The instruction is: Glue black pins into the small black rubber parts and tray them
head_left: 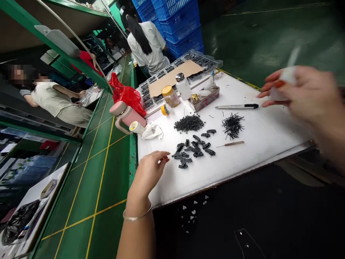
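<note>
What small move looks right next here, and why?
Probably bring the left hand onto the nearest black part: its fingers are close by with nothing visible between them, while the right hand holds a white bottle.

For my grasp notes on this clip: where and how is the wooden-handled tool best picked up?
Probably by its wooden handle, pinched from above across its narrow width: it lies flat on the white tabletop, and its thin spike points left, away from that grip.

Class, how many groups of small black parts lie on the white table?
3: rings near the middle, thin sticks to their right, curved pieces in front of the rings.
</note>
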The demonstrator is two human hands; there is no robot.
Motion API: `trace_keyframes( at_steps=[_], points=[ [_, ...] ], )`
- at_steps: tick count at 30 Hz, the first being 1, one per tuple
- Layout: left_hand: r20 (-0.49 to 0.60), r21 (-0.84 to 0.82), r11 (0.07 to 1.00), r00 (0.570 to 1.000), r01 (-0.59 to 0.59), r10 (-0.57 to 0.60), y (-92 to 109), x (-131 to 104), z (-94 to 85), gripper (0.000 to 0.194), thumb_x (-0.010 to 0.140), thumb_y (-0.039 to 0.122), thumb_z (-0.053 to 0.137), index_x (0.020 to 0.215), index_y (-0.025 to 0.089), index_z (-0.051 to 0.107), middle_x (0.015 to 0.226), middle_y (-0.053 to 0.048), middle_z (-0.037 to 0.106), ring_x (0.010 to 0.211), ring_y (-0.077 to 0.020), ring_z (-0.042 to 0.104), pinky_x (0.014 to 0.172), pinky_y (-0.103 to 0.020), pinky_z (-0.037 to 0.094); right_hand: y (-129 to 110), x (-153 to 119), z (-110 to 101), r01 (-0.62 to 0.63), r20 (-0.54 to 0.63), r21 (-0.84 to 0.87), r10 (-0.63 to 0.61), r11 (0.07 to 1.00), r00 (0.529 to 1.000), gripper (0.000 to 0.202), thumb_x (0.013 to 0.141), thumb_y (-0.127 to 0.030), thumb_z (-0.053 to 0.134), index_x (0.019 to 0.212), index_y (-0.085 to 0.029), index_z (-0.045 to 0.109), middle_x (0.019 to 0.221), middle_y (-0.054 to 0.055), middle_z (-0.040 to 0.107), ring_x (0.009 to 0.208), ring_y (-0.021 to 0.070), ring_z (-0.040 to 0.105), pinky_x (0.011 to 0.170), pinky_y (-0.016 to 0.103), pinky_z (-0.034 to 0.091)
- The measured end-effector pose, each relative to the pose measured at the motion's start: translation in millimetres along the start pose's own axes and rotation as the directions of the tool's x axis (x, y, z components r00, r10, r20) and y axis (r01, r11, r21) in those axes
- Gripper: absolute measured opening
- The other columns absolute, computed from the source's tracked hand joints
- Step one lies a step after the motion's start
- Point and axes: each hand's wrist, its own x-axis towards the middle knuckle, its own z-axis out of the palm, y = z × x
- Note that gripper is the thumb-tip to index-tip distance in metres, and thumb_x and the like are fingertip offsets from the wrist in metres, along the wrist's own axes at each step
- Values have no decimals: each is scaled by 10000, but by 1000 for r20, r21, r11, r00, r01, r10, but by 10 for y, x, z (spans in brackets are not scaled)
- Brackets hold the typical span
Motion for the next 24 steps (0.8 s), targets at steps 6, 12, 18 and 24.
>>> trace_keyframes(
  at_steps=[6, 12, 18, 24],
  points=[
    [30, -30, 999, 999, 18, -18, -86, 337, 269, 150, 819, 260, 543, 880, 225, 676, 848, -49, 687, 744, -220, 611, 635, -305, 408, -235, -51, 813, 98, 236, 197, -145, 975, 961, 139, 823, -286, 633, 909, -182, 597, 784, 29, 613, 727, 148, 643, 529, 234, 557],
    [135, -123, 992, 991, -1, 18, -181, 431, 259, 125, 805, 320, 554, 815, 224, 633, 801, -27, 673, 691, -204, 589, 586, -288, 381, -124, -31, 871, 31, 315, 108, -63, 994, 947, 275, 830, -366, 599, 1003, -152, 597, 745, 34, 634, 619, 128, 623, 479, 220, 543],
    [140, -363, 930, 990, 58, -7, -263, 469, 81, 235, 799, 426, 592, 837, 199, 635, 788, -39, 658, 700, -197, 598, 584, -276, 455, -59, 11, 810, 7, 336, 104, -42, 995, 941, 241, 809, -341, 609, 978, -180, 549, 823, 37, 625, 711, 168, 653, 452, 219, 523],
    [-24, -725, 689, 999, 11, -42, -106, 626, -72, 361, 728, 407, 705, 1002, 176, 664, 820, -56, 644, 749, -186, 589, 569, -252, 521, -143, 92, 1016, -6, 403, 40, -11, 999, 915, 186, 740, -263, 675, 744, -170, 514, 638, -3, 583, 473, 90, 524, 406, 208, 434]
  ],
)
